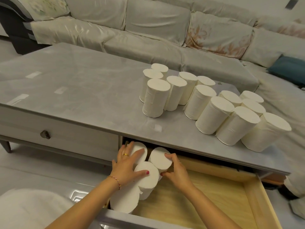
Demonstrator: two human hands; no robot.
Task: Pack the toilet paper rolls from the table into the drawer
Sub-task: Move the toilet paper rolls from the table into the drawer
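Several white toilet paper rolls [212, 114] stand upright in a cluster on the right half of the grey table [82, 90]. Below the table's edge the wooden drawer [214, 192] is pulled out, and several rolls stand in its left end. My left hand [127, 166] lies flat with fingers spread across the tops of two of those rolls [146, 177]. My right hand [175, 169] grips the side of another roll [159, 157] at the back of the drawer, thumb low and fingers on its top edge.
A closed drawer with a round knob [45, 134] sits to the left of the open one. A covered sofa [148, 30] runs behind the table, with a blue cushion [288, 68] at the right. The right part of the drawer floor is bare wood.
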